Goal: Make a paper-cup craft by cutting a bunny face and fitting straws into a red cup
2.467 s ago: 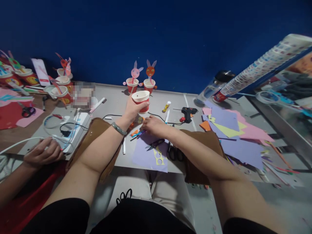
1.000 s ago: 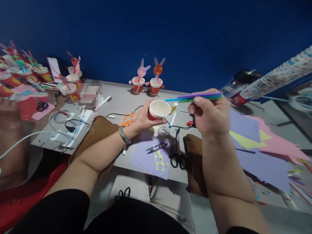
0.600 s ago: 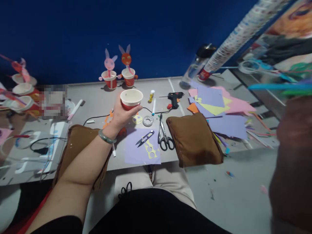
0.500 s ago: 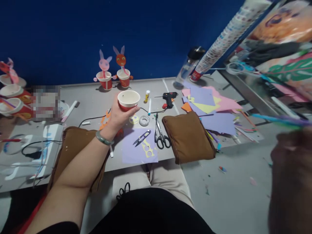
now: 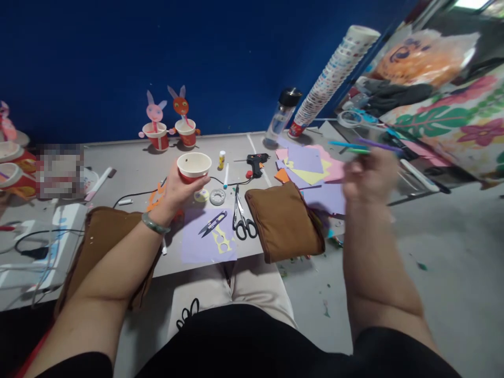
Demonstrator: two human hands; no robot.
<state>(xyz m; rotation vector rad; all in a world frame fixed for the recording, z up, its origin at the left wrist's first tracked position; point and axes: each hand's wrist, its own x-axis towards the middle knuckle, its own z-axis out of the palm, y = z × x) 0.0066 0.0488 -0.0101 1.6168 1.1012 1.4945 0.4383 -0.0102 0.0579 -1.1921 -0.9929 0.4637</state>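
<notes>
My left hand (image 5: 181, 190) is wrapped round a red paper cup (image 5: 193, 167), holding it upright above the table with its white mouth facing up. Off to the right, my right hand (image 5: 372, 176) is closed on thin coloured sticks (image 5: 356, 148) in blue, green and purple; motion blurs their exact kind. Below the cup lie thread snips (image 5: 212, 224) on a sheet of purple paper (image 5: 197, 247), beside a grey ring (image 5: 217, 197). Black-handled scissors (image 5: 244, 223) rest close by. Two finished-looking cups with rabbit heads, one pink (image 5: 156, 134) and one orange (image 5: 186, 130), stand at the back.
A glue gun (image 5: 256, 163), glue stick (image 5: 221, 159) and marker (image 5: 226, 176) lie mid-table. Brown cushions (image 5: 285, 226) sit at the front edge. A bottle (image 5: 279, 121) and a tall leaning cup stack (image 5: 331, 79) stand behind coloured paper (image 5: 305, 160). A power strip (image 5: 63, 247) is left.
My right hand has come inward and up from the right edge, carrying the coloured sticks. My left hand still holds the cup; the whole view has shifted rightward.
</notes>
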